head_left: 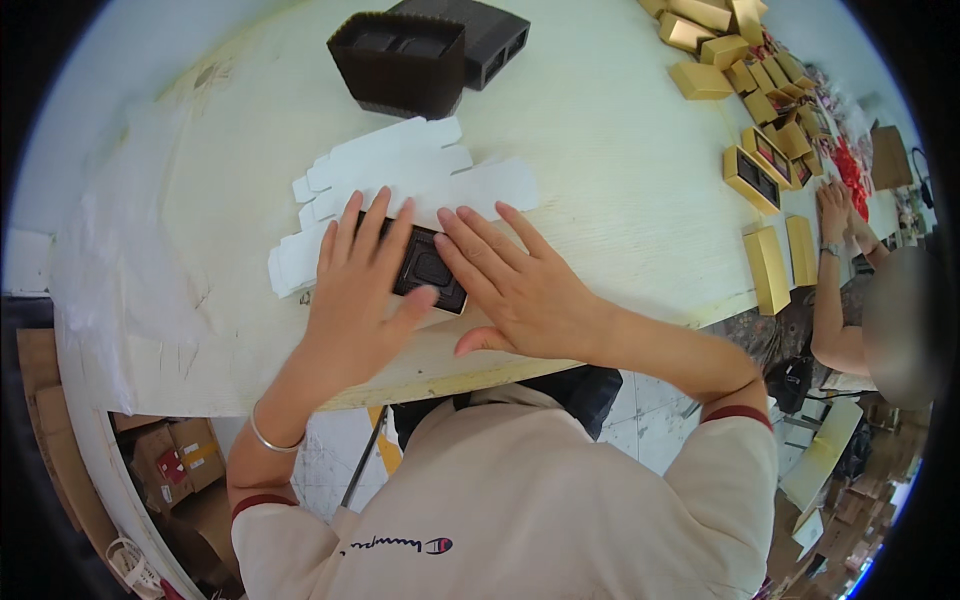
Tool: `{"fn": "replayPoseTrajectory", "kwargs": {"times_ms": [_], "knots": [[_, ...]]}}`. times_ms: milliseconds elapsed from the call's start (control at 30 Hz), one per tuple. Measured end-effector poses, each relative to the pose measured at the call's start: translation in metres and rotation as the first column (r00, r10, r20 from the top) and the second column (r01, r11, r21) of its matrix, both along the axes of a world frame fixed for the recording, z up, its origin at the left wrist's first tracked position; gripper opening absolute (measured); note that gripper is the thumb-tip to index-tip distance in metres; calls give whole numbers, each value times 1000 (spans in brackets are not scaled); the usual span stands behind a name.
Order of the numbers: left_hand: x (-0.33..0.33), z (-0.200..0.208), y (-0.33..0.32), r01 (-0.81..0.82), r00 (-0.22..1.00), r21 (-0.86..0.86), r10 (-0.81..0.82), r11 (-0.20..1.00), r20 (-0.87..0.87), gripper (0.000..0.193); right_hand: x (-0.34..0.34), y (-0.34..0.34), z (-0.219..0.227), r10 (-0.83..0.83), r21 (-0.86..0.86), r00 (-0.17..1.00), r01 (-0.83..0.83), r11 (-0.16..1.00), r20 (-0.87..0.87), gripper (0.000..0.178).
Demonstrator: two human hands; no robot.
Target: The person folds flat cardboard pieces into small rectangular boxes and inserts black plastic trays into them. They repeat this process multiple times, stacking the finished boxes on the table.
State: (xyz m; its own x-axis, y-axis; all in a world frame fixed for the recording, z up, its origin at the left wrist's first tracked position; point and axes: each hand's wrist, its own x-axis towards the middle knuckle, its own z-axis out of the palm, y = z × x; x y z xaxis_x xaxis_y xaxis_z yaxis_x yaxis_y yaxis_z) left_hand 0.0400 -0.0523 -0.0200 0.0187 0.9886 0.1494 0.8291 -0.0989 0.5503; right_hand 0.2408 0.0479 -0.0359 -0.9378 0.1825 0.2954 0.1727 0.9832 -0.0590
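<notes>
A person leans over a big pale bench (600,130). Both hands lie flat on a small black tray (428,268) with a gold edge. The tray sits near the front edge of the bench, right in front of the person.

The left hand (360,290) covers the left part of the tray. Its fingers are spread out and point away from the person, and its thumb rests on the tray's front side. This grip is open and flat; it presses on the tray and does not close around it. A thin silver bangle (272,437) sits on the left wrist.

The right hand (520,285) lies on the right side of the tray. Its fingers are straight and point up and to the left. Its grip is open too, with the palm down. It touches the tray but does not wrap around it.

Just behind the hands lies a stack of flat white card pieces (400,170). Some of them are under the tray and the fingers. Farther back stand dark brown trays (400,60) in a pile.

On the right side of the bench are many gold boxes (765,265). Another person's hands (835,210) are busy there, well apart from the black tray.
</notes>
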Motion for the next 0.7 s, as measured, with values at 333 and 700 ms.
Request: {"fn": "replayPoseTrajectory", "kwargs": {"times_ms": [333,700], "knots": [[-40,-18,-27,-68,941,-221,-12,973,-339,86,87,61,31,-376,-412,893,254,875,-246,60],[2,-17,-17,-50,921,13,51,999,-387,83,50,46,12,-33,-113,997,25,993,-76,55]]}}
